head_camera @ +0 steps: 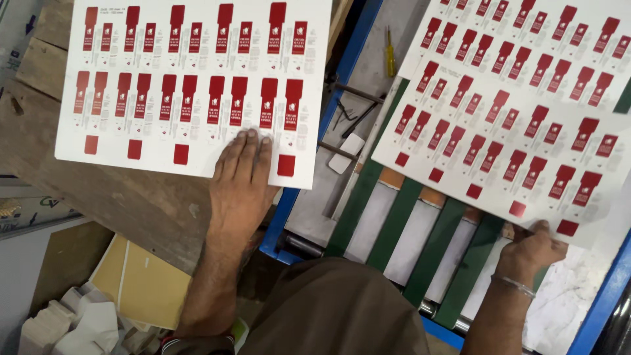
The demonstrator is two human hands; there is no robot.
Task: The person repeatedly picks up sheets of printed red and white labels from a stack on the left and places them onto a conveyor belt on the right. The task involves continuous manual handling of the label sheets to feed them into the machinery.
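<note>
A pile of cardboard scraps (79, 315) lies low on the left. Above it, a white sheet with red shapes (190, 85) rests on a wooden table (131, 204). The left hand (240, 184) lies flat on its near edge, fingers close together. Then come green belts (394, 223). The right hand (529, 250) pinches the corner of a second printed sheet (519, 112) lying over them

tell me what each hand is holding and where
The right hand grips the right sheet at its near edge. The left hand holds nothing; it lies flat on the left sheet near its near edge.
</note>
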